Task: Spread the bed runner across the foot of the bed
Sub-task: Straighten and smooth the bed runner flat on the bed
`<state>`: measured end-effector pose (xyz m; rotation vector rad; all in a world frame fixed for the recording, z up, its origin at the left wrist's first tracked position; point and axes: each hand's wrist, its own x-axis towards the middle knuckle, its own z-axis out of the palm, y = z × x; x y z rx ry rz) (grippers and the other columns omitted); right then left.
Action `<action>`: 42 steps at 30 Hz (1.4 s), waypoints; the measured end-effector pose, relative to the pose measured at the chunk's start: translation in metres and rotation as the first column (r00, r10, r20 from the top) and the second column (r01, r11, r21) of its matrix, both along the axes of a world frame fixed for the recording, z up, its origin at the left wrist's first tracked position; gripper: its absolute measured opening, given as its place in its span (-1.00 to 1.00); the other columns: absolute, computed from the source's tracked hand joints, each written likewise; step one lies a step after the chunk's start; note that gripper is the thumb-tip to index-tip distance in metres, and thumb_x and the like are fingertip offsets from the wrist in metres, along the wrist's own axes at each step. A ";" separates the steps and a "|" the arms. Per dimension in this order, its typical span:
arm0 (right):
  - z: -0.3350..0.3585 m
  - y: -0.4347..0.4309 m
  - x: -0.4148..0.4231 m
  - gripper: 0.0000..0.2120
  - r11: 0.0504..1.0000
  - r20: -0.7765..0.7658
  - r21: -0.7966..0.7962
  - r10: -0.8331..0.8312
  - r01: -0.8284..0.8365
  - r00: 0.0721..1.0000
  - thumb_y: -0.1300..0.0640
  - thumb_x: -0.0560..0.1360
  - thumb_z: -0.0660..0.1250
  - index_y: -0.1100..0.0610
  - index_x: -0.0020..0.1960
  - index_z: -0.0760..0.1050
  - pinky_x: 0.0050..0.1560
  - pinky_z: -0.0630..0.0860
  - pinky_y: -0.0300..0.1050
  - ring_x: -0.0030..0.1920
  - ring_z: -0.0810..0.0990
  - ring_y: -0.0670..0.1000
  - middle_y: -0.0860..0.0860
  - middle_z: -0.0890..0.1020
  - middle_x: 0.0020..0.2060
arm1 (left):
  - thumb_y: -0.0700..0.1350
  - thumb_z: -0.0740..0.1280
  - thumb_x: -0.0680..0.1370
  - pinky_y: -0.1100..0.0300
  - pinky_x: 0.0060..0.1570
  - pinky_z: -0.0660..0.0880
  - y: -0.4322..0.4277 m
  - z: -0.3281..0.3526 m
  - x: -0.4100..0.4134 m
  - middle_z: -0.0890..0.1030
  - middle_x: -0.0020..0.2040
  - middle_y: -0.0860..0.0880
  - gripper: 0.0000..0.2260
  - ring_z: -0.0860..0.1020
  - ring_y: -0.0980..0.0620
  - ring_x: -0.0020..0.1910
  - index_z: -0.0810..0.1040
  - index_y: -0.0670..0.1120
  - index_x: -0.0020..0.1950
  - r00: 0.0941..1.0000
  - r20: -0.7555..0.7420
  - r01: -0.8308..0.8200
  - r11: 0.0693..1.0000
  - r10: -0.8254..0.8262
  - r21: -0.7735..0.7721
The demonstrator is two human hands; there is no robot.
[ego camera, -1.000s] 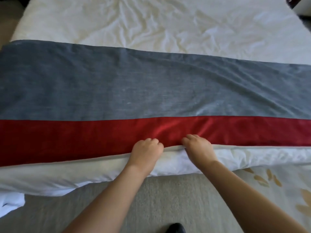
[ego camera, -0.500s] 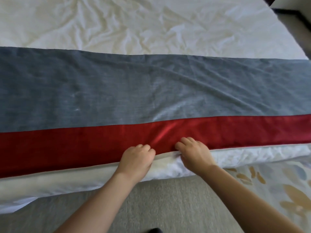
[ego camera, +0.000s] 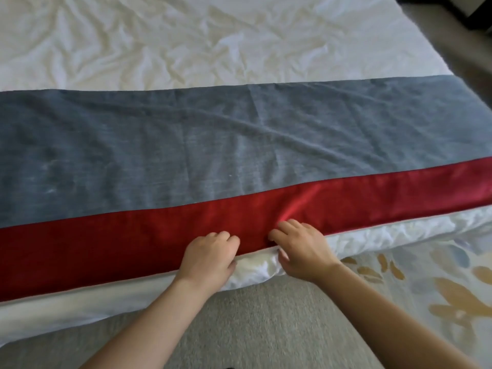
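The bed runner, a wide grey band with a red stripe along its near side, lies flat across the foot of the bed, running off both sides of the view. My left hand and my right hand sit side by side at the runner's near red edge, fingers curled and pinching that edge, with a small gap between them. A few shallow creases cross the grey band right of centre. The white duvet shows below the red edge.
A crumpled white duvet covers the bed beyond the runner. Grey carpet lies at the bed's foot, and a pale rug with a leaf pattern lies at the right. A dark piece of furniture stands at the top right corner.
My view has shifted to the right, so the bed's right edge now shows. Both hands have stayed together on the red edge, with the fabric slightly bunched by the right fingers.
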<state>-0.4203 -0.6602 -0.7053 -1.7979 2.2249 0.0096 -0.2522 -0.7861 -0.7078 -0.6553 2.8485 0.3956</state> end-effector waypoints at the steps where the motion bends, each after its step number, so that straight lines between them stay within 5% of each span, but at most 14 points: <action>1: -0.001 0.007 -0.014 -0.77 0.999 -0.016 0.003 -0.036 0.036 0.999 0.20 0.31 0.35 0.08 -0.03 0.57 -0.21 0.50 -0.05 -0.13 0.54 0.06 -0.01 0.57 -0.16 | -0.05 0.31 0.49 0.17 -0.29 0.39 0.005 0.000 -0.015 0.54 -0.14 0.06 -0.91 0.54 0.02 -0.15 0.50 -0.01 -0.04 1.000 -0.001 0.013 1.000 -0.013 0.003; 5: -0.002 0.034 -0.061 -0.82 0.982 -0.082 0.022 -0.185 0.187 0.979 0.33 0.31 0.36 0.12 -0.13 0.57 -0.30 0.44 -0.10 -0.15 0.56 0.07 0.00 0.56 -0.22 | -0.20 0.27 0.49 0.17 -0.30 0.26 0.029 -0.003 -0.063 0.52 -0.14 0.04 -0.93 0.52 0.01 -0.13 0.42 -0.04 -0.14 0.998 0.035 0.054 0.999 -0.053 -0.007; 9: -0.001 0.051 -0.061 -0.69 1.000 -0.093 0.016 -0.024 0.026 0.995 0.33 -0.03 0.53 0.09 -0.37 0.53 -0.51 0.39 -0.24 -0.44 0.51 -0.01 -0.04 0.51 -0.44 | -0.23 0.29 0.44 0.15 -0.32 0.24 0.047 -0.009 -0.074 0.46 -0.20 0.03 -0.81 0.48 0.00 -0.20 0.29 -0.03 -0.22 0.992 0.122 0.035 0.999 -0.037 0.022; 12: -0.005 0.060 -0.073 -0.74 1.000 -0.056 -0.022 -0.004 0.003 0.998 0.28 0.13 0.49 0.09 -0.21 0.58 -0.41 0.50 -0.16 -0.33 0.55 0.02 -0.04 0.56 -0.33 | -0.12 0.26 0.47 0.16 -0.35 0.24 0.049 -0.005 -0.084 0.42 -0.26 0.07 -0.86 0.45 0.03 -0.26 0.30 -0.02 -0.22 0.996 0.070 0.049 0.999 -0.048 -0.013; 15: -0.006 0.074 -0.093 -0.73 0.988 -0.076 -0.045 -0.151 0.148 0.986 0.32 0.21 0.43 0.11 -0.13 0.57 -0.33 0.52 -0.08 -0.25 0.55 0.05 -0.02 0.56 -0.26 | -0.16 0.25 0.50 0.16 -0.33 0.26 0.060 -0.005 -0.101 0.49 -0.18 0.05 -0.88 0.51 0.01 -0.18 0.33 -0.01 -0.17 0.994 0.060 0.089 0.996 -0.089 0.004; 18: -0.009 0.096 -0.107 -0.75 0.969 -0.133 0.134 -0.189 0.207 0.973 0.36 0.36 0.32 0.09 -0.05 0.54 -0.19 0.50 -0.11 -0.10 0.54 0.03 -0.02 0.56 -0.13 | -0.23 0.28 0.47 0.13 -0.34 0.28 0.064 -0.010 -0.112 0.49 -0.18 0.02 -0.81 0.53 -0.02 -0.16 0.30 -0.03 -0.21 0.983 0.142 0.111 0.993 -0.116 0.039; 20: -0.013 0.112 -0.111 -0.73 0.940 -0.077 0.315 -0.110 0.129 0.991 0.33 0.48 0.20 0.08 0.05 0.54 -0.09 0.52 -0.12 -0.03 0.55 0.01 -0.02 0.57 -0.02 | -0.10 0.28 0.50 0.12 -0.34 0.36 0.055 -0.011 -0.116 0.48 -0.22 0.04 -0.88 0.54 0.00 -0.18 0.38 -0.05 -0.21 0.979 0.131 0.147 0.984 -0.159 0.097; 23: -0.003 0.112 -0.119 -0.75 0.922 -0.038 0.351 -0.164 0.167 0.986 0.21 0.44 0.17 0.06 0.01 0.56 -0.14 0.54 -0.08 -0.09 0.59 0.00 -0.04 0.62 -0.10 | 0.23 0.18 0.51 0.18 -0.30 0.41 0.025 -0.001 -0.127 0.53 -0.22 0.09 -0.69 0.53 0.05 -0.20 0.49 0.01 -0.19 0.970 0.100 0.210 0.970 -0.222 0.120; 28: 0.029 0.032 -0.158 -0.92 0.976 -0.074 0.161 -0.135 0.146 0.988 0.16 0.24 0.41 0.09 -0.28 0.53 -0.46 0.44 -0.15 -0.36 0.58 0.07 -0.02 0.58 -0.41 | 0.10 0.15 0.57 0.09 -0.17 0.49 -0.062 0.011 -0.162 0.59 -0.06 -0.01 -0.72 0.57 -0.08 -0.02 0.56 -0.04 -0.03 0.998 -0.055 0.008 1.000 -0.009 -0.023; 33: 0.025 -0.107 -0.208 -0.81 0.974 -0.031 -0.025 -0.225 0.225 0.974 0.12 0.49 0.24 0.00 0.05 0.57 -0.11 0.48 -0.07 0.04 0.57 0.11 0.01 0.62 -0.02 | -0.13 0.18 0.60 -0.03 -0.03 0.52 -0.166 0.006 -0.193 0.59 0.11 -0.07 -0.78 0.53 -0.14 0.08 0.57 -0.07 0.16 0.960 -0.184 -0.214 0.977 0.212 0.009; 36: 0.014 -0.188 -0.232 -0.77 0.979 -0.040 -0.044 -0.202 0.200 0.979 0.14 0.55 0.21 0.00 0.14 0.54 -0.10 0.45 -0.06 0.11 0.52 0.10 0.03 0.57 0.05 | -0.19 0.18 0.60 -0.04 0.03 0.50 -0.220 -0.001 -0.210 0.57 0.20 -0.09 -0.73 0.51 -0.15 0.15 0.54 -0.10 0.25 0.943 -0.192 -0.277 0.961 0.273 0.006; 42: -0.012 -0.292 -0.260 -0.78 0.970 -0.012 -0.074 -0.232 0.230 0.973 0.18 0.55 0.23 0.05 0.15 0.53 -0.10 0.50 -0.01 0.12 0.50 0.10 0.03 0.53 0.07 | -0.09 0.26 0.58 -0.03 -0.10 0.54 -0.293 -0.009 -0.244 0.58 0.05 -0.06 -0.79 0.53 -0.10 0.03 0.54 -0.09 0.18 0.953 -0.162 -0.270 0.960 0.256 -0.078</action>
